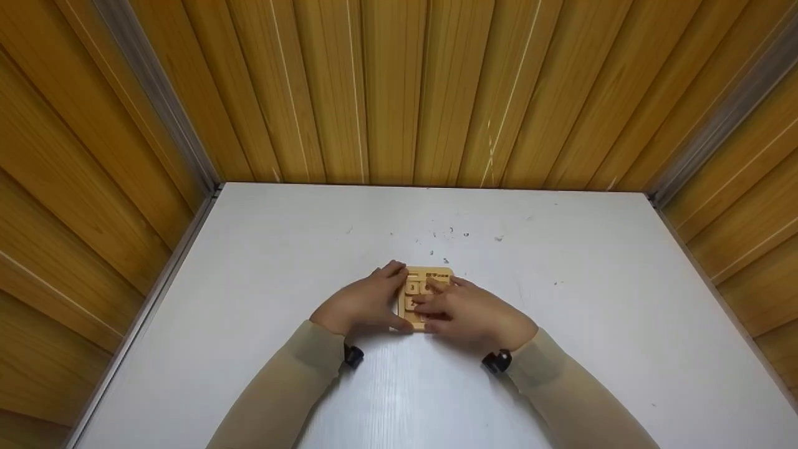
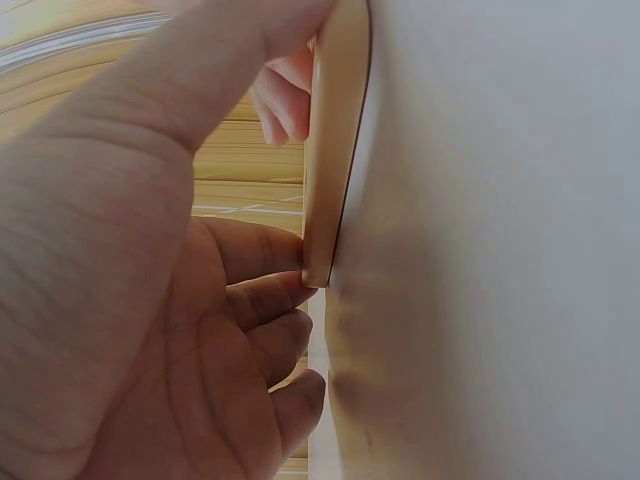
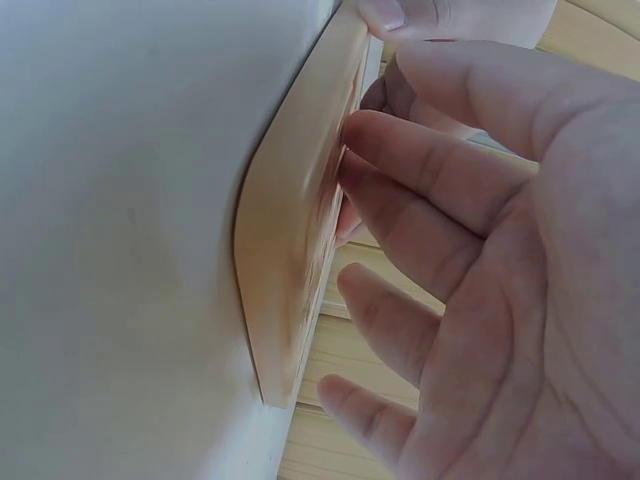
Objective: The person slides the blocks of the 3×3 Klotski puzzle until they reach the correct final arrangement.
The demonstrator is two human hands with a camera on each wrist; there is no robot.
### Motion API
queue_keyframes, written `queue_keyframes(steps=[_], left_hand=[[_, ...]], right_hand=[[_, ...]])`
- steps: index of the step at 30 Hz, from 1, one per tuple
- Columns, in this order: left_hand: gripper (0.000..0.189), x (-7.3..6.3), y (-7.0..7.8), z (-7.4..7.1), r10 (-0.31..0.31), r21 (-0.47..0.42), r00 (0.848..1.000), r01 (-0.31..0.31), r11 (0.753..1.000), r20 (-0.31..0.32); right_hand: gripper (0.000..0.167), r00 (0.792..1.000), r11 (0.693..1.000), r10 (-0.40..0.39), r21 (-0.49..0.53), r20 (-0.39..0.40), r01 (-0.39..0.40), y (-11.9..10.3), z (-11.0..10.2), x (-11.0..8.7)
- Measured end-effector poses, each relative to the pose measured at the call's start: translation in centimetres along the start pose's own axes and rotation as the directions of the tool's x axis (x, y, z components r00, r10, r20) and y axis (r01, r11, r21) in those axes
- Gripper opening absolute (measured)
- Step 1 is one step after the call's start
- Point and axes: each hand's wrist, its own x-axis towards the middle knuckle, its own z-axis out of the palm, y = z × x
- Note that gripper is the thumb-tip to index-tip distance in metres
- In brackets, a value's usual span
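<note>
A small wooden number sliding puzzle [image 1: 440, 271] lies on the white table, its top end bearing dark printed characters. My left hand [image 1: 361, 302] grips its left side, thumb at the near corner and fingers at the far one. In the left wrist view, fingertips press against the puzzle's side wall [image 2: 337, 130]. The right hand [image 1: 480, 312] reaches over the puzzle from the right, its extended fingers touching the numbered tiles [image 1: 412, 287]. Those fingers hide much of the right half. In the right wrist view, two fingertips meet the face of the puzzle [image 3: 280, 220].
The white table [image 1: 249, 249] has small dark marks beyond the puzzle. Wood-look panel walls [image 1: 393, 93] enclose it at the back and on both sides, with grey metal posts at the corners. A black wrist strap piece [image 1: 497, 361] shows under the right wrist.
</note>
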Motion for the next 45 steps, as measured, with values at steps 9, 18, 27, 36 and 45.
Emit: queue_keyframes(steps=[9,18,27,36,45], left_hand=[[0.126,0.0,0.1,0.2,-0.004,0.017,1.000,0.004,1.000,-0.013],[0.127,0.1,0.0,0.1,-0.020,0.006,1.000,0.020,1.000,-0.014],[0.128,0.4,0.1,0.1,-0.006,0.039,1.000,0.006,0.999,-0.009],[0.127,0.5,0.2,0.2,-0.022,0.047,1.000,0.023,0.999,-0.014],[0.129,0.4,0.1,0.1,-0.019,0.029,1.000,0.020,0.999,-0.007]], right_hand=[[0.040,0.999,1.000,0.025,-0.002,-0.029,-0.025,0.3,0.2,0.0],[0.040,1.000,1.000,-0.007,-0.004,-0.029,0.007,0.5,0.0,0.3],[0.047,0.997,0.997,-0.044,-0.060,-0.060,0.040,1.0,0.3,-0.7],[0.049,0.998,0.993,-0.051,-0.109,-0.037,0.047,0.9,0.9,-3.3],[0.053,0.999,0.993,-0.032,-0.115,-0.018,0.030,0.8,1.1,-4.1]])
